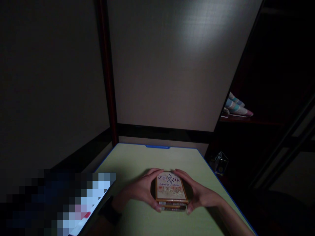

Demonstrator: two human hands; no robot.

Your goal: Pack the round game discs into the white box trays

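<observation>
A Chinese chess box [171,187] with a printed pale lid and orange-brown edges lies face up on the light table [137,223]. Around its left side curls my left hand [145,188], fingertips at the far corner and thumb at the near one. My right hand [194,191] grips the opposite side the same way, thumb at the near right corner. The near side of the box shows a printed strip with a barcode-like patch at its left end. A dark band [110,209] circles my left wrist.
Blue edging [157,147] runs around the table. A blurred-out bright screen-like object [91,196] is at the left edge. Panelled doors [167,72] stand behind. To the right, a dark shelf holds striped cloth [237,106], with a shiny package [220,163] lower down.
</observation>
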